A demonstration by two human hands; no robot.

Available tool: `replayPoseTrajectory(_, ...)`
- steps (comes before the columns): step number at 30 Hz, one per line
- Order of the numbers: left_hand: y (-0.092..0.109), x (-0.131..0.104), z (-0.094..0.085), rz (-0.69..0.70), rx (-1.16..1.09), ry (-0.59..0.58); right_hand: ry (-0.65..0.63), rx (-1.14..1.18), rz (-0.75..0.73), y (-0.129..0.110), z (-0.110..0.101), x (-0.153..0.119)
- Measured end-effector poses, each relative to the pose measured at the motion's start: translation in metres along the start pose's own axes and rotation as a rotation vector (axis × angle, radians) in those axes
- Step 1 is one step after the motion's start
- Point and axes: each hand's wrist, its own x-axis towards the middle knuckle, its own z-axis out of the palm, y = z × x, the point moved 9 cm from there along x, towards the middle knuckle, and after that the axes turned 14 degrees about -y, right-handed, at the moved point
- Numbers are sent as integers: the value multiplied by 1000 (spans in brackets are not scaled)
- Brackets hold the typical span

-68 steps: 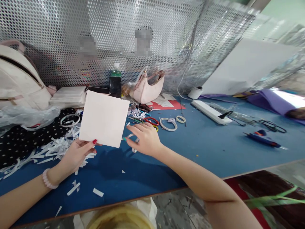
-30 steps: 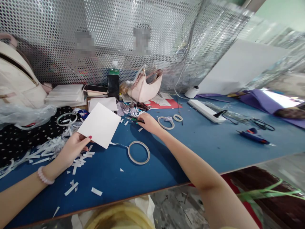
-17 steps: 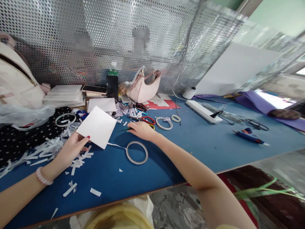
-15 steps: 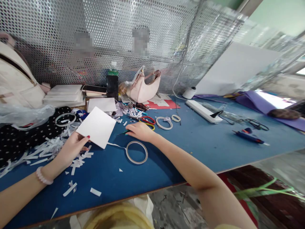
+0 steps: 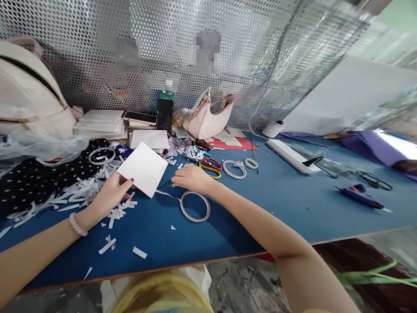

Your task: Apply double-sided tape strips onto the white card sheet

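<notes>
My left hand (image 5: pixel 112 194) is closed on a white square card (image 5: pixel 143 168), thumb on its front face, fingers behind. A narrow tape strip runs from the card's lower right corner to a roll of tape (image 5: pixel 195 207) standing on the table. Just above the roll is my right hand (image 5: pixel 190 179), fingers curled together around a thin teal thing (image 5: pixel 170 185), mostly hidden, whose kind I cannot make out. Past its knuckles lie red-handled scissors (image 5: pixel 213 163) and yellow-handled scissors (image 5: pixel 213 173).
White paper scraps (image 5: pixel 120 211) litter the blue table (image 5: pixel 234 234) around my left arm. More tape rolls (image 5: pixel 234 169) lie beyond my right hand. Farther right are a power strip (image 5: pixel 291 156) and a blue glue gun (image 5: pixel 360 196). A pink bag (image 5: pixel 211 121) and stacked white cards (image 5: pixel 100 124) stand behind.
The whole view has shifted, so the scene sits farther right. My left hand still holds the card; the thin thing at my right fingers shows less than before.
</notes>
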Motion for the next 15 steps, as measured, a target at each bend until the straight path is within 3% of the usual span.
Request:
replayPoseTrajectory(8,-4,1,0,-33,-44,3,-37,-75,-37,7,5,24)
replayPoseTrajectory(15,-6,4,8,-52,-152,-95,-29,-94,-38,7,9,25)
